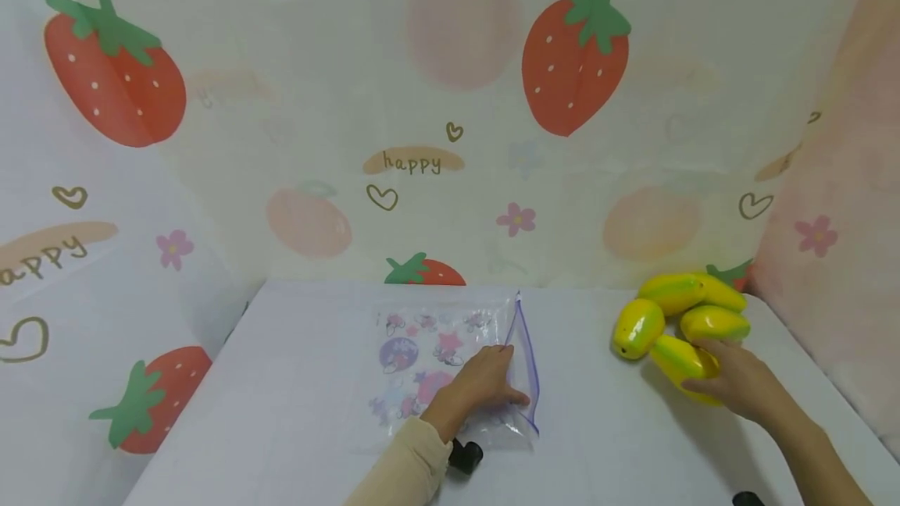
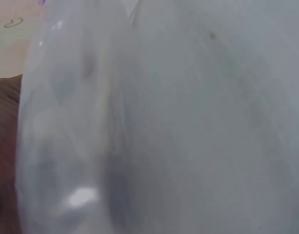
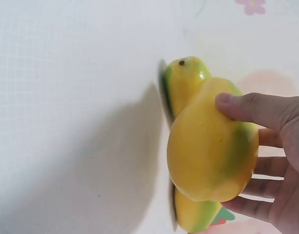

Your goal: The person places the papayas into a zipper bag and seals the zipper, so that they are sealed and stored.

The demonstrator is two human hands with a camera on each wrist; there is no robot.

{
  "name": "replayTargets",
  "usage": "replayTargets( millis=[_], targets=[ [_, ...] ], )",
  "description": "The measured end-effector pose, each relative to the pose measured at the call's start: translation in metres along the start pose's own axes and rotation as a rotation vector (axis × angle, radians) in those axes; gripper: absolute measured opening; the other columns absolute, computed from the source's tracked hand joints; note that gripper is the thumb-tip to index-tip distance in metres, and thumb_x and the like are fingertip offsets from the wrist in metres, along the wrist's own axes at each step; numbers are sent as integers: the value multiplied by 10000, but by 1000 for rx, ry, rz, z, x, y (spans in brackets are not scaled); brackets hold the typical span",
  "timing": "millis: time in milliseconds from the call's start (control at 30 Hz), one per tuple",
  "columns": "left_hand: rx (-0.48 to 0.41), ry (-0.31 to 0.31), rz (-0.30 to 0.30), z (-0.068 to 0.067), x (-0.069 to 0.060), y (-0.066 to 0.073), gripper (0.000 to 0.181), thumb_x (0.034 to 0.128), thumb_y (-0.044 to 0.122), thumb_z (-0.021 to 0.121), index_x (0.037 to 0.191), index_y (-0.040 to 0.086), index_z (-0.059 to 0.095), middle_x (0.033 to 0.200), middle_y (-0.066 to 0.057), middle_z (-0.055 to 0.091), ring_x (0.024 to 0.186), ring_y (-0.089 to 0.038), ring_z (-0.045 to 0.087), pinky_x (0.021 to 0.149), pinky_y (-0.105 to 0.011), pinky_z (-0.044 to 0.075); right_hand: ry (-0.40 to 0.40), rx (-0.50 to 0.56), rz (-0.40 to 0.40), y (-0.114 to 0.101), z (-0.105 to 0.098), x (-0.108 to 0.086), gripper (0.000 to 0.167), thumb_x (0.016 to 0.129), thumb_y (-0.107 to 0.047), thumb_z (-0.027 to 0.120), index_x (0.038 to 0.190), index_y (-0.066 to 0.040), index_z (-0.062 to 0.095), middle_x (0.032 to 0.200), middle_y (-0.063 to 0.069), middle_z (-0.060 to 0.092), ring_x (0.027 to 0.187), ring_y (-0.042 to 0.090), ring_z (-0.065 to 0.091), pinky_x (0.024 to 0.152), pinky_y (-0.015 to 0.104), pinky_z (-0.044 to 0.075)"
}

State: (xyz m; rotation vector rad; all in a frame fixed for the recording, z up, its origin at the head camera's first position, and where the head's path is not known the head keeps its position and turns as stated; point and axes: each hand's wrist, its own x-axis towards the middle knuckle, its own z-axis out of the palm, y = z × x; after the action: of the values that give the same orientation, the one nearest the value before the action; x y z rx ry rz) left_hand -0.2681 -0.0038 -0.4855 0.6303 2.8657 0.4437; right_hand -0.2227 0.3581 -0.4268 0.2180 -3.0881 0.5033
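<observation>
Currently, my right hand (image 1: pixel 738 377) has fingers round the front fruit (image 1: pixel 676 358), right side of the bench (image 1: pixel 576 428); bare room leftward to the bag (image 1: pixel 422 342). My left hand (image 1: pixel 480 383) is near its purple edge (image 1: pixel 532 365); pinch: cannot tell.

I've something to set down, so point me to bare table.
Free: the white table left of the clear bag, and the strip between the bag and the yellow-green fruits. Crowded: the far right, where the fruits cluster at the right hand.
</observation>
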Motion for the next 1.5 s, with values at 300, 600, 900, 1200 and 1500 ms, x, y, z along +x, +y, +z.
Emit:
replayTargets(
  millis=[300,600,900,1200,1500],
  targets=[
    [14,17,4,3,0,0,875,762,462,799,1427,21,440,1418,-147,525,1319,-277,489,1101,-371,393,38,58,-63,-7,2,2,673,771,-367,799,1220,78,570,1106,257,647,869,267,569,720,449,462],
    [7,18,3,2,-2,0,889,757,464,801,1429,13,434,1426,-152,519,1329,-282,481,1106,-371,388,26,125,-128,-19,-2,11,624,772,-317,812,1205,74,590,1013,149,661,851,229,563,713,407,476],
    [57,51,21,0,-4,1,878,744,479,805,1409,20,462,1396,-138,547,1307,-265,500,1087,-339,405,11,196,-105,-33,2,14,668,797,-340,791,1250,90,555,1087,209,647,945,318,598,763,458,524],
    [52,48,24,2,-4,1,876,744,473,808,1410,22,464,1400,-136,544,1311,-264,497,1089,-351,404,-2,248,-97,-46,12,19,682,810,-366,775,1262,93,551,1106,212,644,951,303,600,757,412,535],
    [47,42,16,3,-3,1,874,745,464,810,1416,26,459,1397,-133,544,1307,-263,498,1088,-346,404,-10,251,-88,-60,16,29,705,820,-425,751,1282,68,549,1129,220,645,982,316,601,796,436,546]
  ],
)
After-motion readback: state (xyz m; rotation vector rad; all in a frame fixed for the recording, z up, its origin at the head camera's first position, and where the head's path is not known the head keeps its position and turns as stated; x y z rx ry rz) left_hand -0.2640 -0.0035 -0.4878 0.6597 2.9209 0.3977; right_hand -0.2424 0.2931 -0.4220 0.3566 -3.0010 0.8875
